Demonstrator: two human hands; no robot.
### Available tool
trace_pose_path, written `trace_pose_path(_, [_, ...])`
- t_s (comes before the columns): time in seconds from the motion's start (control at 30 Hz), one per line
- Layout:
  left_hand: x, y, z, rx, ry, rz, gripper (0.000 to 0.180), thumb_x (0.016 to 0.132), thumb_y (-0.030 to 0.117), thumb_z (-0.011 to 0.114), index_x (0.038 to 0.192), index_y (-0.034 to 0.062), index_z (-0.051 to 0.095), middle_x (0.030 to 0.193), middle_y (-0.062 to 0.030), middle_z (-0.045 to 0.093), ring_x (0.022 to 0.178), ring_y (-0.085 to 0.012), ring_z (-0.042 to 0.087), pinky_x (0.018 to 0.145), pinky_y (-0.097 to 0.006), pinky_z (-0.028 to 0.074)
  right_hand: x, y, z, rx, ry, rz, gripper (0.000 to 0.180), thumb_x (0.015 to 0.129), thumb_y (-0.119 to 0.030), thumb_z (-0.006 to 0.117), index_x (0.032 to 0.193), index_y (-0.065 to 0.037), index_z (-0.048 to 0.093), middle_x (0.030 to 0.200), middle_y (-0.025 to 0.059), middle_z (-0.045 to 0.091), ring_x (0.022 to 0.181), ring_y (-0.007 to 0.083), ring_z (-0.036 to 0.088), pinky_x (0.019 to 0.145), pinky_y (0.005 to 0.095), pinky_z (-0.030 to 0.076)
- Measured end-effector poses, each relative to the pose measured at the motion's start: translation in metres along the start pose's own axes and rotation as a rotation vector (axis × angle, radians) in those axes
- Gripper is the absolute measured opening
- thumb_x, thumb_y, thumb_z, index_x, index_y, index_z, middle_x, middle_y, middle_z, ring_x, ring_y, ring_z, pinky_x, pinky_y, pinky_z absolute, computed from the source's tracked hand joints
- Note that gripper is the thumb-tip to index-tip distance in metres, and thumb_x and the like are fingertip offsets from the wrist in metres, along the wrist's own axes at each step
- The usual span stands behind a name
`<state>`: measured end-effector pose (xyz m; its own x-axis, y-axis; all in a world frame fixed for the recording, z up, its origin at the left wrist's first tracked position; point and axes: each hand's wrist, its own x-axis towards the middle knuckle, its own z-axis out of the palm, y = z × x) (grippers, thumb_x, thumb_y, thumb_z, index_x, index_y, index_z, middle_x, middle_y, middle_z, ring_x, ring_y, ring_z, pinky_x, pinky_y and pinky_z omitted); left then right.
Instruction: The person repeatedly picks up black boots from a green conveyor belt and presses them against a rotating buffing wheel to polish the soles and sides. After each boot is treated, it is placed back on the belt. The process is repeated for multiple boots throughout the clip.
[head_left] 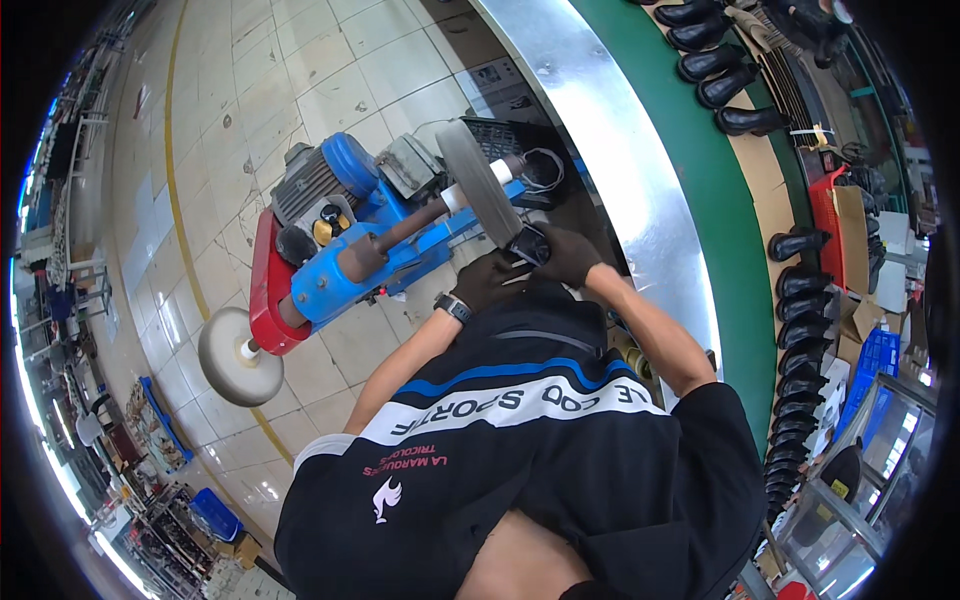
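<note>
Both my hands wear dark gloves and hold a glossy black shoe (pixel 530 246) at the lower edge of a grey buffing wheel (pixel 474 180). My right hand (pixel 568 258) is closed round the shoe's right side. From the left, my left hand (pixel 488 280) grips its near end, the fingers partly hidden. Shoe and wheel look to be touching, though the exact contact is hard to make out. The wheel sits on the shaft of a blue polishing machine (pixel 330 276), whose other end carries a pale round buffing wheel (pixel 241 357).
A metal-edged bench (pixel 640 150) with a green top (pixel 700 200) runs along my right. Several black shoes (pixel 802 285) stand in a row beyond it, near a red crate (pixel 829 225). The machine's motor (pixel 305 187) stands on the tiled floor (pixel 330 90) at left.
</note>
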<state>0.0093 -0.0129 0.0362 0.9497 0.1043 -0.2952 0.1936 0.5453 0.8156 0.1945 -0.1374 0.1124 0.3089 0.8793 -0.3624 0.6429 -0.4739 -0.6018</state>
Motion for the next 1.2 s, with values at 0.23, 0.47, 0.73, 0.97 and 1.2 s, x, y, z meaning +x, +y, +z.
trace_pose_path(0.23, [-0.018, 0.041, -0.005, 0.945, 0.095, 0.088, 0.017, 0.073, 0.016, 0.076, 0.083, 0.0037, 0.068, 0.091, -0.0147, 0.064, 0.087, -0.0316, 0.063, 0.075, -0.039, 0.049, -0.016, -0.038, 0.076, 0.297, 0.269, 0.279, 0.075, 0.064, -0.038, 0.076, 0.125, -0.005, 0.047, 0.100, 0.0261, 0.067, 0.092, 0.0431, 0.065, 0.081, 0.0478, 0.052])
trace_pose_path(0.47, [-0.003, 0.027, -0.045, 1.141, -0.024, 0.266, 0.023, 0.069, 0.015, 0.076, 0.087, 0.0033, 0.068, 0.090, -0.0155, 0.065, 0.086, -0.0356, 0.062, 0.073, -0.039, 0.050, -0.003, -0.079, 0.106, 0.622, 0.477, 0.514, 0.078, 0.063, -0.040, 0.078, 0.123, -0.003, 0.046, 0.105, 0.0253, 0.066, 0.097, 0.0413, 0.065, 0.083, 0.0461, 0.051])
trace_pose_path(0.73, [-0.023, 0.053, -0.023, 0.071, 0.006, -0.516, 0.039, 0.101, 0.018, 0.044, 0.137, 0.0020, 0.047, 0.123, -0.0139, 0.063, 0.105, -0.0228, 0.065, 0.085, -0.034, 0.054, -0.028, 0.016, 0.085, 0.515, 0.782, 0.520, 0.080, 0.063, -0.034, 0.079, 0.125, 0.004, 0.046, 0.105, 0.0248, 0.064, 0.098, 0.0402, 0.064, 0.086, 0.0444, 0.051])
trace_pose_path(0.97, [-0.068, -0.079, -0.099, 0.077, 0.567, -0.731, 0.033, 0.097, 0.027, 0.047, 0.124, 0.0129, 0.059, 0.109, -0.0057, 0.070, 0.085, -0.0160, 0.065, 0.069, -0.031, 0.050, -0.118, 0.171, -0.041, -0.021, 0.331, 0.702, 0.076, 0.063, -0.036, 0.078, 0.127, -0.007, 0.050, 0.110, 0.0218, 0.063, 0.100, 0.0385, 0.062, 0.086, 0.0460, 0.050])
trace_pose_path(1.2, [-0.144, -0.176, -0.099, -0.095, 0.674, -0.924, 0.025, 0.093, 0.035, 0.050, 0.105, 0.0169, 0.064, 0.100, -0.0013, 0.067, 0.081, -0.0156, 0.061, 0.062, -0.033, 0.045, -0.135, 0.229, -0.104, -0.079, 0.121, 0.603, 0.090, 0.063, -0.059, 0.079, 0.133, -0.009, 0.053, 0.124, 0.0235, 0.055, 0.111, 0.0399, 0.057, 0.096, 0.0474, 0.047])
